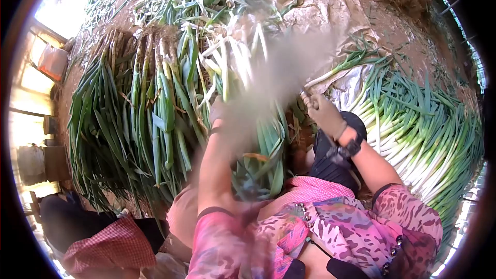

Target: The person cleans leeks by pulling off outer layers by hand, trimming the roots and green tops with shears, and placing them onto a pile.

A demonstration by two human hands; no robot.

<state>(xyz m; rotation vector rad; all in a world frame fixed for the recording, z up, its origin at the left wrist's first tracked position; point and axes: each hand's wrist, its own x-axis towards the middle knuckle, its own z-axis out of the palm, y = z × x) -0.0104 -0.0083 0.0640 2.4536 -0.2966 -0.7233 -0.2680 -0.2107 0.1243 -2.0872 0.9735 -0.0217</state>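
Right hand (323, 112) is clenching around the white end of a single green onion stalk (341, 67), which is angling out along the near edge of the trimmed pile (418, 129) of white-shanked onions. Wristwatch (352, 147) is sitting on that wrist, just beside the trimmed pile. Left hand (221, 112) is showing only as motion blur, well apart from the trimmed pile; its grip cannot be read. Untrimmed heap (150, 108) of leafy onions is lying beyond the left hand, farther again from the trimmed pile. Silver sheet (347, 89) is showing at the trimmed pile's edge, under the stalk. Crumpled brown paper (315, 15) is lying near the trimmed pile, past the stalk's tip.
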